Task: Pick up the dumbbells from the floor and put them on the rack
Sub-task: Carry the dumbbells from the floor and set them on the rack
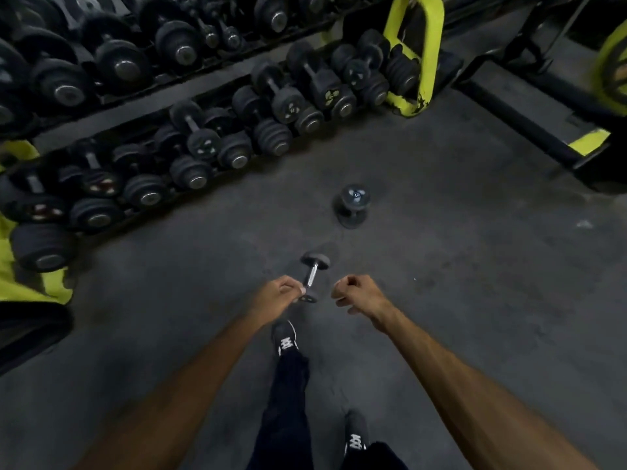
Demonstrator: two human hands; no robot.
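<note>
A small dumbbell (314, 274) with a chrome handle lies on the dark floor just ahead of my hands. A second, thicker dumbbell (353, 205) stands on end farther ahead, marked 10 on its top face. My left hand (276, 295) has its fingers curled shut, and its fingertips overlap the small dumbbell's near head; whether they touch it is unclear. My right hand (353, 293) is a loose fist to the right of that dumbbell, holding nothing. The dumbbell rack (129, 111) runs across the upper left, with two tiers full of black dumbbells.
A yellow frame (419, 45) ends the rack at the right. A black and yellow machine base (529, 127) crosses the upper right. My legs and dark shoes (285, 337) are below my hands. Yellow padding (20, 283) sits at the left edge.
</note>
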